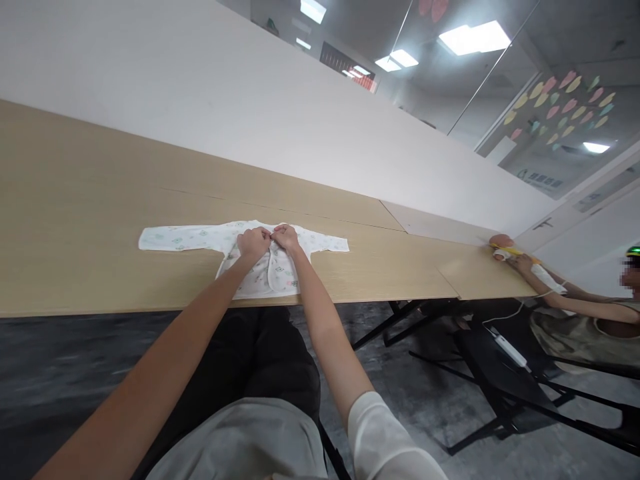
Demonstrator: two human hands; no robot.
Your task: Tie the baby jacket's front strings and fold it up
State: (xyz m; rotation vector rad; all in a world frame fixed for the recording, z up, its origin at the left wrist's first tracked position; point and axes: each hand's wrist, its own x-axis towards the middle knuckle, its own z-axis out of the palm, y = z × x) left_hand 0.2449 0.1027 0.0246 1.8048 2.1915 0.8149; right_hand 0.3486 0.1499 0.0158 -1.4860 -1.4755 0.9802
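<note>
A small white baby shirt [255, 283] with a pale green print lies flat on the wooden table, both sleeves spread out to the sides. My left hand [254, 243] and my right hand [285, 237] meet at the top of its front opening, just below the neckline. The fingers of each hand are pinched on the shirt's front edge, close together. Whatever fastener may be between the fingertips is hidden. Below my hands the curved front flap hangs toward the table's near edge.
The wooden table [90, 193] runs along a white wall [200, 100]. At the far right another person's hands [524, 264] touch a doll [501, 243] on the table. A black folding chair [500, 367] with a white power strip [510, 350] stands on the right.
</note>
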